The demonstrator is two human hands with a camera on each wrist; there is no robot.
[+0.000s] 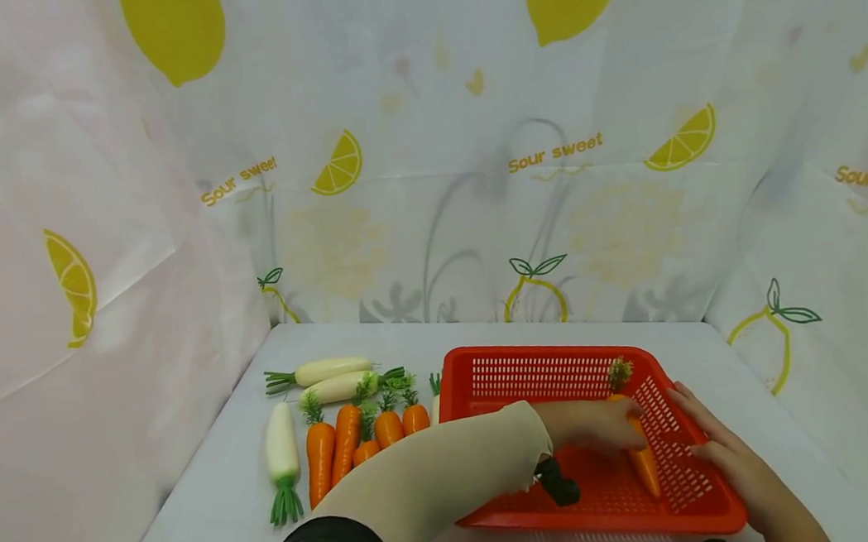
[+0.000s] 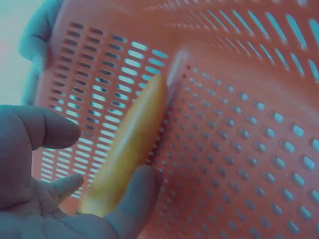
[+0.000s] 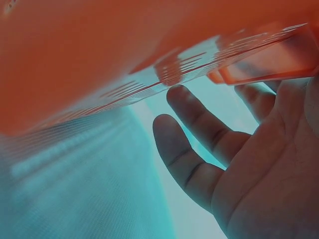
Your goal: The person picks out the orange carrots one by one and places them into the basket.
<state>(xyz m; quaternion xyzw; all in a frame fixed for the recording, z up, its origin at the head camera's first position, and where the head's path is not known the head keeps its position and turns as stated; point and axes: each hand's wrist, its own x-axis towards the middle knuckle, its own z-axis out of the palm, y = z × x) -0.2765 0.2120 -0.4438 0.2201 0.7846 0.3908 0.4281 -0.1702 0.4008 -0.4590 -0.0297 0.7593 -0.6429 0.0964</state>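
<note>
While the left hand (image 1: 600, 427) reaches into the red basket (image 1: 552, 371) at lower right of the frame, its fingers curl round one carrot (image 1: 643, 461) lying against the right wall. Right hand (image 1: 721, 444) rests relaxed on the basket's outer rim. On the worktop (image 1: 218, 516) at left: five carrots (image 1: 321, 452), three white radishes (image 1: 282, 450).

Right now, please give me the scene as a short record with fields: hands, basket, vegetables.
left hand: inside the red basket, fingers around a carrot
right hand: fingers on the basket's right rim
basket: on the white table, holds that one carrot
outside, left of basket: orange carrots in a row, white radishes behind and beside them
</note>
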